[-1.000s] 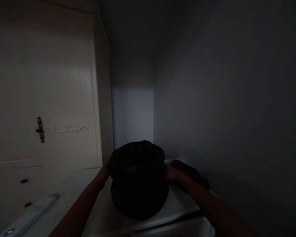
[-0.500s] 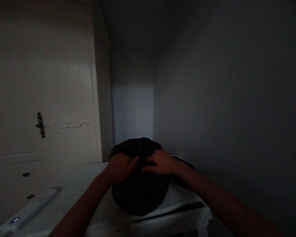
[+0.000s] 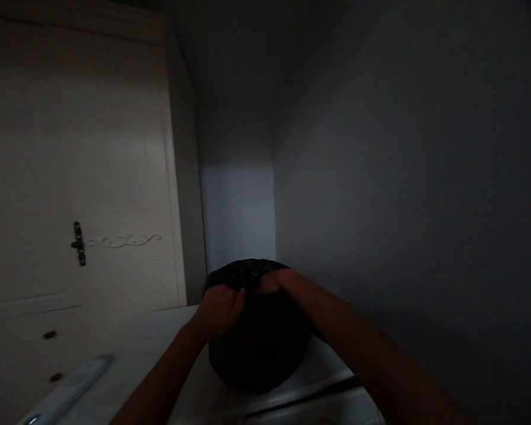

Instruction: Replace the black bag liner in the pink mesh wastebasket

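A round black container (image 3: 259, 354), its rim covered by crinkled black plastic (image 3: 243, 271), stands on a white surface (image 3: 154, 336). My left hand (image 3: 221, 308) is closed at the near left of the rim, thumb pressed against the dark plastic. My right hand (image 3: 272, 282) reaches over the rim on the right, with its fingers dipped into the opening and mostly hidden. The picture is dim, so what the right fingers touch cannot be made out.
A white wardrobe (image 3: 124, 147) with dark handles rises at the left. A long white object (image 3: 71, 389) lies at the lower left. Grey walls (image 3: 402, 177) meet behind the container.
My right hand has moved left and into the opening, its thumb no longer apart. The whole view has shifted, so the wardrobe and container appear lower.
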Demonstrator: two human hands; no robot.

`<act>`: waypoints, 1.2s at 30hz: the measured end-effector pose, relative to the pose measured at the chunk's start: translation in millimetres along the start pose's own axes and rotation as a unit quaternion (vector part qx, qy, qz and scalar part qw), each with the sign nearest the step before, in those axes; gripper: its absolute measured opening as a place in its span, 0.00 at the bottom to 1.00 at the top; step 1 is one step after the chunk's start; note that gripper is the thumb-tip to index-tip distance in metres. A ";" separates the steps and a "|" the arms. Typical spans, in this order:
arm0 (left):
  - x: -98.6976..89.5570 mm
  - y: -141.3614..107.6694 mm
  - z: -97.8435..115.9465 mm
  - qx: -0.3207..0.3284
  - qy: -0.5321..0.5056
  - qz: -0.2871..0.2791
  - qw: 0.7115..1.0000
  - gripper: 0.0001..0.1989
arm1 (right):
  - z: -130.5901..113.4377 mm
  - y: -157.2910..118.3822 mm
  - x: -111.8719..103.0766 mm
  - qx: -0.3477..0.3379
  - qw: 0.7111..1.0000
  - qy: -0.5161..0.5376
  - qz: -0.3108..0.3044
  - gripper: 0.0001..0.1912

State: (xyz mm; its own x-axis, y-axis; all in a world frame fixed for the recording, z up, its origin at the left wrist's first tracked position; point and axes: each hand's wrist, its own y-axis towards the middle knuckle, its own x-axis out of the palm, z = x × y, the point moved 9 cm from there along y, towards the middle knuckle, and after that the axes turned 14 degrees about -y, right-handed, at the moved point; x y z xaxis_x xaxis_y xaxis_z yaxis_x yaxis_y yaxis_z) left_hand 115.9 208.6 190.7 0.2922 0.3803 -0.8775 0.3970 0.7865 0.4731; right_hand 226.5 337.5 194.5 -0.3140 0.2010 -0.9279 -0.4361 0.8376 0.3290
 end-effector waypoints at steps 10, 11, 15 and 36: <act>36.7 -97.7 -111.0 -0.219 -0.167 0.395 0.876 0.32 | 97.6 -117.3 -30.8 0.112 0.909 0.130 0.380 0.29; 62.3 -109.7 -127.0 -0.272 -0.159 0.350 0.882 0.33 | 113.0 -138.6 -8.3 0.134 0.908 0.138 0.371 0.28; 153.3 -136.9 -155.2 -0.298 -0.105 0.128 0.940 0.31 | 144.2 -195.0 95.5 0.137 0.955 0.087 0.250 0.27; 166.6 -130.9 -136.7 -0.307 -0.014 -0.061 0.950 0.19 | 141.0 -200.3 146.4 0.252 0.961 -0.111 -0.019 0.24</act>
State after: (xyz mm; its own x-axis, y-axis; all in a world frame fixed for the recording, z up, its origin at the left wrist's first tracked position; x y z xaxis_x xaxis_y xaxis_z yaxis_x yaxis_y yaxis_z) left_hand -6.4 235.5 -28.3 0.3025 0.2617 -0.9165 -0.1504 0.9626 0.2253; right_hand 386.8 270.8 -32.0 -0.0928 0.2216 -0.9707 0.0384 0.9750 0.2189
